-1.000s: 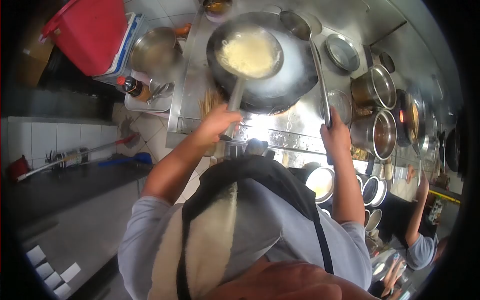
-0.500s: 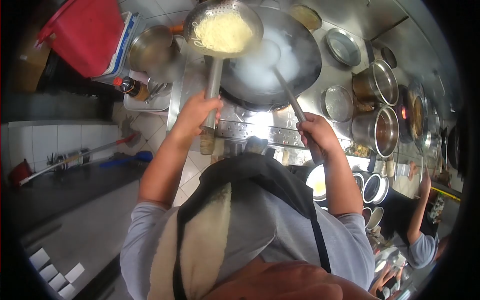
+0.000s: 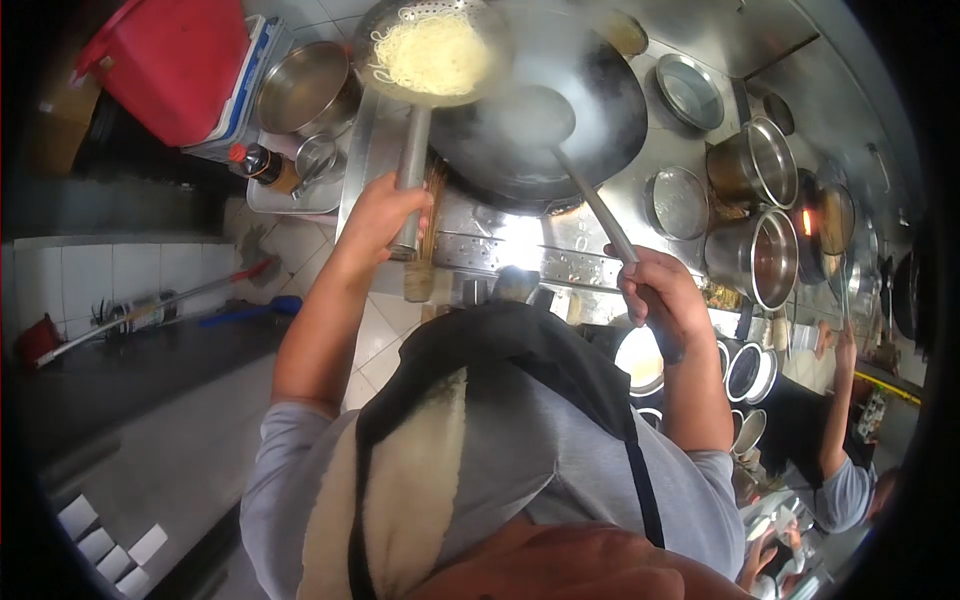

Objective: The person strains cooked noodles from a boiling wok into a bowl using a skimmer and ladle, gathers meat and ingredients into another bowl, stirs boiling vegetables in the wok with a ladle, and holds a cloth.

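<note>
My left hand (image 3: 385, 217) is closed around the handle of a perforated strainer (image 3: 415, 150). Pale noodles (image 3: 430, 55) lie in the strainer, which is held over the left side of a dark wok (image 3: 612, 130). In my right hand (image 3: 665, 295) is the long handle of a ladle (image 3: 595, 205). The ladle's round bowl hangs over the wok, blurred by steam. Steam also hides much of the wok's inside. A bamboo brush (image 3: 418, 282) stands beside the strainer handle, just right of my left hand.
Two steel pots (image 3: 772, 260) and a round metal pan (image 3: 690, 92) stand right of the wok. A wide steel pot (image 3: 305, 90) and a red-capped bottle (image 3: 262, 168) sit at left, near a red bin (image 3: 170, 70). Another person's arm (image 3: 835, 410) reaches in at far right.
The strainer with noodles has shifted slightly left. My right hand has drawn the ladle back toward my body. The pale white contents seen in the wok now look darker, behind steam.
</note>
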A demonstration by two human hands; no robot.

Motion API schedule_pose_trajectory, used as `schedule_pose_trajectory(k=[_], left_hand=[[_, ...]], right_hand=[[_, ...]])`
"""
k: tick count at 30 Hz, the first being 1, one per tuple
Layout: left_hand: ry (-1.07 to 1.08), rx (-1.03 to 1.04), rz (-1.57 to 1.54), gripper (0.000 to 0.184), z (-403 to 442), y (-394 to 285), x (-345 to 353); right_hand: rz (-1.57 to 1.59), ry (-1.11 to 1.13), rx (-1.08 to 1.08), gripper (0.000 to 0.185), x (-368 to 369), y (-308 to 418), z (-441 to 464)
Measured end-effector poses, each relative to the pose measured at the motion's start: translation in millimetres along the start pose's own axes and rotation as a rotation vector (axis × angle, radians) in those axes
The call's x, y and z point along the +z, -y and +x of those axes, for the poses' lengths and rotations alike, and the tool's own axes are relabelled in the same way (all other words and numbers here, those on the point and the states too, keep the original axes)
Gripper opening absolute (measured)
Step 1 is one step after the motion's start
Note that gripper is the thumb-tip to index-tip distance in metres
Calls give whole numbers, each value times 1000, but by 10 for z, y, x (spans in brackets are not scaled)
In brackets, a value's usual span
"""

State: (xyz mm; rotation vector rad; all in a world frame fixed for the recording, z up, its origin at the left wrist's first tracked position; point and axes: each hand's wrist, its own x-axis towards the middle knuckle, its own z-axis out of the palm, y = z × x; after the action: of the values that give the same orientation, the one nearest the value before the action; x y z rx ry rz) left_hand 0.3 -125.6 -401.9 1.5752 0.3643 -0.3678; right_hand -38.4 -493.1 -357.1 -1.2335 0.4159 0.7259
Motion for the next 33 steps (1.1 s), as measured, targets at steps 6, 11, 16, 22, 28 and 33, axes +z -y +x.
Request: schedule_pose_trajectory(k=[6,11,16,22,28,33], left_hand=[[17,-50,106,26,156,288,-84],[1,5,143,23,178,387,16],[183,-101,-120,16,99,300,239],[279,-183,-12,20,300,358,391],[293,-197,-30,24,337,279,468],[308,-212,-44,26,287,168,435]], right_hand=[[-15,-102,-69,45,-37,114,-178],[-84,-155,-145,46,-14,309,-282],[-170,-133,-183,36,-56,414,-200],[-445,-206,-215,16,-33,313,7],[-714,-371,-295,47,-42,156,28],[-1058,-546,-534,63,-305,-80,164]])
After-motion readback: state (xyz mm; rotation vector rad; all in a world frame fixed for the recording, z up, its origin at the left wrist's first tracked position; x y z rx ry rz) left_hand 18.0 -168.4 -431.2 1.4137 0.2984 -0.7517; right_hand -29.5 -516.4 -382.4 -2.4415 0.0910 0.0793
